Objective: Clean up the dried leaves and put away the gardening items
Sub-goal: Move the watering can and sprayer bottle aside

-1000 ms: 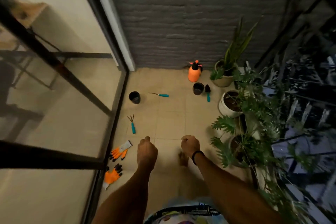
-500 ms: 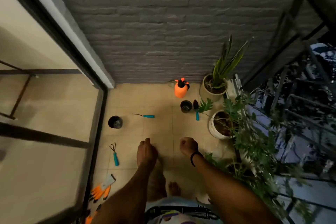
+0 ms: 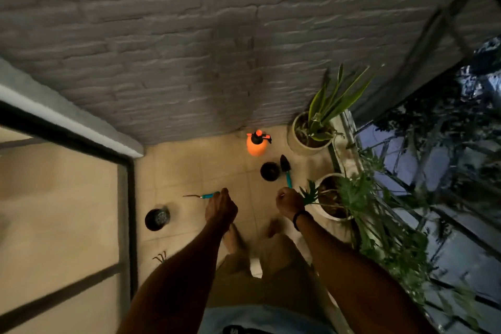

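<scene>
On the tiled balcony floor lie a thin teal-handled tool (image 3: 202, 195), a black trowel with a teal handle (image 3: 286, 171) and the prongs of a small hand rake (image 3: 160, 257). An orange pressure sprayer (image 3: 254, 145) stands by the brick wall. One small black pot (image 3: 269, 171) sits beside the trowel, another black pot (image 3: 157, 219) near the glass door. My left hand (image 3: 221, 207) and my right hand (image 3: 288, 202) are held out in front of me as fists, holding nothing, well above the floor. I make out no dried leaves.
A grey brick wall closes the far end. A glass sliding door (image 3: 124, 225) runs along the left. Potted plants (image 3: 309, 141) and a white pot (image 3: 329, 198) line the railing on the right, foliage reaching inward. My bare feet stand on the tiles between them.
I have walked forward toward the wall, so the tools and pots are closer. The orange gloves have dropped out of view behind me. Both hands have stayed clenched.
</scene>
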`<action>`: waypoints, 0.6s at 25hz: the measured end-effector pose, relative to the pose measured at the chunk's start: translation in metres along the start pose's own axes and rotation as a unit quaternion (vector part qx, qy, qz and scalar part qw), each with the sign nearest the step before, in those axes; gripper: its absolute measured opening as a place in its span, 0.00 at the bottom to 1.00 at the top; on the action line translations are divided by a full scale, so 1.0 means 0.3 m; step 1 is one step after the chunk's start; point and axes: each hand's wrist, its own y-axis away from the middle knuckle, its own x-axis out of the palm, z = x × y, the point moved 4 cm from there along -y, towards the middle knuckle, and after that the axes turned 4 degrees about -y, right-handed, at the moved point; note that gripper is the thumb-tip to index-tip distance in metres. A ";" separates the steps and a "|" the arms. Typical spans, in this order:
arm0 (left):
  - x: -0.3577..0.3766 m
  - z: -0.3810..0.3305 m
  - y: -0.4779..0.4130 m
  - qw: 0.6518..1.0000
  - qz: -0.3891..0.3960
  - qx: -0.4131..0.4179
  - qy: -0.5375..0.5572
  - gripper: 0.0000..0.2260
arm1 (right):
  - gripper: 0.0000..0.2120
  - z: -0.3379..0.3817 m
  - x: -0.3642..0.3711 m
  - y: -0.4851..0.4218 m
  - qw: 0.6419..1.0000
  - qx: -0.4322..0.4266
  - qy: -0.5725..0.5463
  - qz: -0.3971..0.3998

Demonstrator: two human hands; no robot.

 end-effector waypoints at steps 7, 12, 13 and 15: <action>-0.100 -0.272 -0.431 0.999 -0.007 0.006 -0.031 0.17 | 0.14 0.078 -0.110 -0.437 0.999 0.003 0.014 0.045; -0.027 -0.442 -0.725 0.998 0.039 0.007 -0.053 0.18 | 0.17 0.071 -0.094 -0.753 0.997 0.003 0.013 0.080; -0.002 -0.457 -0.798 0.997 0.043 0.002 -0.060 0.18 | 0.18 0.078 -0.086 -0.830 0.997 0.000 0.009 0.076; 0.056 -0.487 -0.958 0.995 0.050 0.016 -0.080 0.21 | 0.23 0.074 -0.056 -1.004 0.998 0.002 0.021 0.065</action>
